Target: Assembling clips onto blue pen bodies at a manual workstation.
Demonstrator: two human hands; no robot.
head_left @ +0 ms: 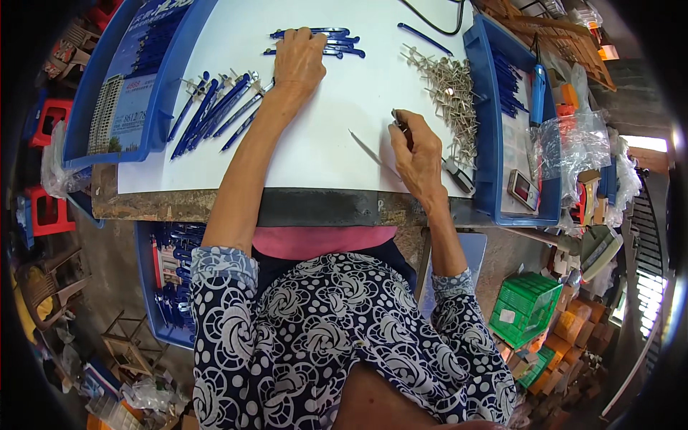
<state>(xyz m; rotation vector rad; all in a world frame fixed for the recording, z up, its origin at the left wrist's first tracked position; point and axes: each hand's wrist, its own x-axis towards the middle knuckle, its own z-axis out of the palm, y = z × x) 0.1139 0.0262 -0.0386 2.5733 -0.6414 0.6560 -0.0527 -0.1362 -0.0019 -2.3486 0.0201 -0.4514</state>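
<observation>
Resting my left hand (299, 68) on blue sticks (351, 50) at eleven o'clock, grip unclear, right hand (418, 154) pinching a dark thing (395, 115), I judge it partway: other sticks (196, 115) at ten seem pinned, many metal pins (450, 93) at one lie loose.

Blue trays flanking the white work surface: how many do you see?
2: the left tray, beside the fanned blue pieces, and the right tray, beside the metal pins. Others may be hidden underneath.
</observation>
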